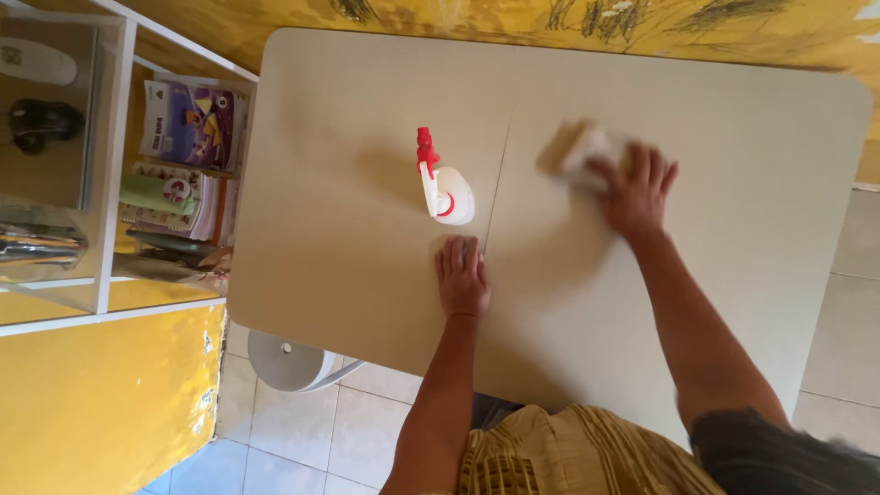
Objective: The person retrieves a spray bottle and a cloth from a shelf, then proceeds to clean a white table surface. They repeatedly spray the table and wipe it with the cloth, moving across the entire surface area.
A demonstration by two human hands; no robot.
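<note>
Fingers (655,170) of the right hand (637,192) are spread and pressed down on a pale cloth (587,151), which lies blurred on the far right part of the tabletop (348,275); the cloth shows past the fingertips toward the left and far side. Whether the fingers curl around any of it cannot be told. The left hand (462,277) lies flat, palm down, on the tabletop near the middle, its fingers close together and straight, holding nothing. It rests beside a thin seam that runs across the surface from near to far.

Just beyond the left hand, a little to the left, stands a white spray bottle (447,192) with a red trigger head, seen from above and touched by neither hand. It sits well to the left of the cloth.

Left of the tabletop is a white shelf unit (115,92) holding colourful books and folded items. On the tiled floor (302,440) at the near left edge of the tabletop stands a white round stool (284,362). A yellow wall (101,403) fills the near left corner.
</note>
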